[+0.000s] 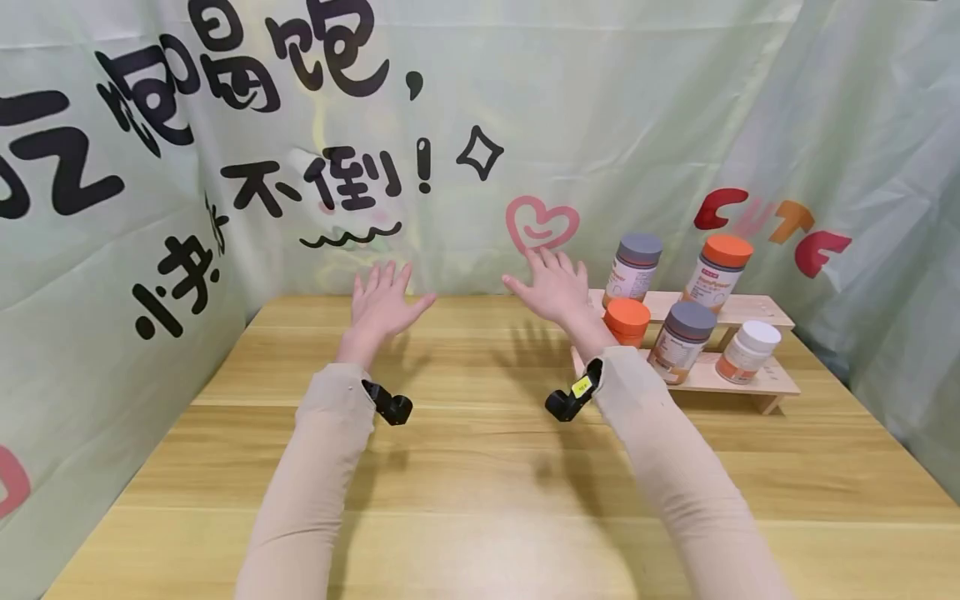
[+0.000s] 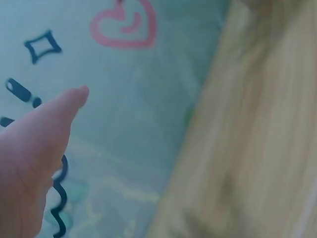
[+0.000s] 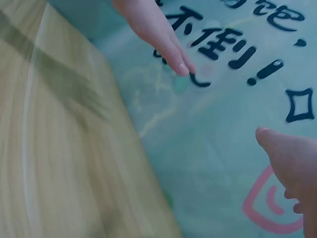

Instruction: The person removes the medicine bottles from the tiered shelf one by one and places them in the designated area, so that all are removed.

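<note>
Both hands reach forward over the wooden table with fingers spread and nothing held. My left hand (image 1: 378,310) is above the table's left half, its thumb pointing right; the left wrist view shows mostly that thumb (image 2: 59,114). My right hand (image 1: 555,290) hovers just left of a two-step wooden rack (image 1: 750,379) and is the nearer one to it. On the upper step stand a grey-lidded jar (image 1: 632,268) and an orange-lidded jar (image 1: 716,273). The lower step carries another orange-lidded jar (image 1: 627,321), partly hidden by the right forearm, a second grey-lidded jar (image 1: 681,342) and a small white-capped bottle (image 1: 748,352).
A pale green curtain (image 1: 645,108) printed with black characters, a pink heart and coloured letters hangs behind the table and along its sides. The wooden tabletop (image 1: 465,467) stretches between the forearms. A black camera (image 1: 390,404) sits on each wrist.
</note>
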A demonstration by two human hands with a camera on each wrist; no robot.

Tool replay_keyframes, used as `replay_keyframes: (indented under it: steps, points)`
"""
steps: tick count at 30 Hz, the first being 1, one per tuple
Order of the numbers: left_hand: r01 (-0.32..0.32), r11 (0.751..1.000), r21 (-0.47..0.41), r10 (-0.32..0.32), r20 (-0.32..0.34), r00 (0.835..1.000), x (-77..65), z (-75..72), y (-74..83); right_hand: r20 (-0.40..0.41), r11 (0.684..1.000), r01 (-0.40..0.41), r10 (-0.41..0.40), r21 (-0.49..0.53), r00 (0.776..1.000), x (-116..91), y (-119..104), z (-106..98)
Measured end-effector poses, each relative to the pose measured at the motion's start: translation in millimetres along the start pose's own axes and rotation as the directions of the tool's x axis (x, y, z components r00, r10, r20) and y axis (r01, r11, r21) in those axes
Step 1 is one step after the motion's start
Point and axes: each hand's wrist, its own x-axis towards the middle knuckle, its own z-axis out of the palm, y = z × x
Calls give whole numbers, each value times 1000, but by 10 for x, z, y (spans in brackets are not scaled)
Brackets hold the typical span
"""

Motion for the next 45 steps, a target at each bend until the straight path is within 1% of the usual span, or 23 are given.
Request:
replay_keyframes:
  steps: [5, 7, 10, 12, 13, 15, 16, 18, 20, 22, 23, 25, 26, 31, 34, 35, 36, 38, 39, 40, 41, 43, 45]
  points:
    - [-25, 997, -78, 23, -28, 999, -42, -147, 149, -28, 998, 57, -56, 41, 998, -83, -3, -243]
    - [-44, 993, -113, 40, -41, 998, -76, -196, 231, -39, 994, 77, -74, 79, 996, -128, 19, -336]
    - [-79, 980, -184, 68, -68, 995, -140, -251, 375, -67, 982, 101, -91, 163, 994, -214, 83, -477]
    - [-102, 959, -263, 82, -87, 993, -184, -267, 467, -90, 959, 124, -104, 254, 991, -289, 145, -574]
    - [-114, 944, -310, 88, -98, 991, -206, -269, 511, -101, 945, 132, -107, 298, 989, -332, 178, -621]
    - [-127, 900, -416, 87, -113, 990, -257, -261, 598, -108, 907, 141, -106, 398, 988, -437, 246, -718]
    - [-131, 875, -467, 85, -119, 989, -285, -256, 641, -112, 882, 147, -108, 448, 988, -494, 277, -769]
    - [-134, 817, -560, 75, -127, 989, -340, -236, 728, -129, 843, 154, -102, 516, 986, -606, 351, -859]
    - [-128, 772, -623, 63, -125, 990, -393, -207, 823, -134, 801, 142, -78, 582, 988, -735, 430, -954]
    - [-126, 734, -667, 64, -117, 991, -443, -172, 920, -157, 767, 144, -57, 626, 986, -853, 538, -1029]
    - [-124, 717, -686, 65, -111, 992, -466, -148, 971, -170, 755, 142, -41, 640, 985, -913, 603, -1064]
    - [-125, 692, -711, 79, -98, 992, -511, -97, 1074, -196, 738, 137, -6, 661, 981, -1030, 736, -1130]
    - [-132, 685, -717, 92, -95, 991, -532, -70, 1127, -209, 737, 133, 11, 663, 978, -1082, 810, -1157]
    - [-147, 670, -727, 152, -60, 987, -638, 88, 1372, -257, 763, 78, 118, 642, 959, -1305, 1220, -1232]
    - [-149, 682, -716, 180, -33, 983, -692, 210, 1510, -268, 767, 28, 190, 641, 945, -1443, 1498, -1241]
    - [-148, 687, -711, 188, -23, 982, -707, 254, 1554, -277, 763, 19, 211, 646, 938, -1489, 1596, -1236]
    - [-146, 696, -703, 193, -12, 981, -718, 300, 1596, -283, 753, 9, 236, 658, 930, -1529, 1695, -1231]
    - [-140, 716, -684, 200, 9, 980, -736, 389, 1674, -287, 725, -14, 290, 689, 913, -1615, 1894, -1204]
    - [-136, 720, -681, 202, 19, 979, -740, 437, 1706, -292, 717, -18, 307, 697, 906, -1652, 2002, -1184]
    - [-131, 725, -676, 204, 28, 979, -741, 482, 1735, -296, 717, -25, 319, 697, 900, -1687, 2111, -1159]
    - [-129, 728, -674, 206, 35, 978, -738, 527, 1760, -293, 724, -40, 328, 689, 898, -1720, 2223, -1129]
    - [-123, 738, -663, 204, 46, 978, -722, 627, 1796, -267, 733, -67, 330, 677, 905, -1782, 2449, -1052]
    - [-109, 745, -658, 199, 62, 978, -707, 724, 1819, -220, 775, -112, 310, 621, 925, -1837, 2683, -948]
